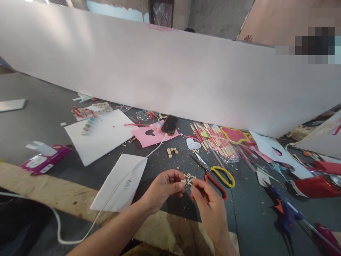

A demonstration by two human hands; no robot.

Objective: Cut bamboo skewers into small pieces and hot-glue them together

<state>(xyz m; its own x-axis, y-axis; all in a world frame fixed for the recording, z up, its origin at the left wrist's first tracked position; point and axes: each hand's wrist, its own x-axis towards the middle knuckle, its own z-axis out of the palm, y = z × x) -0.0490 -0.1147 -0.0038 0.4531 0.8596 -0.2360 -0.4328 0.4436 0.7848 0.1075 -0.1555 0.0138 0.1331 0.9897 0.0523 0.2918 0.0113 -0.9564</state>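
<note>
My left hand is closed in a pinch, a small pale piece showing at its fingertips. Close beside it, my right hand also pinches with thumb and forefinger; what sits between those fingers is too small to make out. Just beyond both hands lies a scatter of short pale wooden stick pieces. Farther back is a cluster of small wooden clumps, apparently made of similar bits. Scissors with one yellow and one red handle lie spread on the dark table, right of the pieces.
A white panel stands along the table's back. A phone on pink paper trails a white cable. White boards lie left. Packaged chopsticks, a blue glue gun and a red can lie right.
</note>
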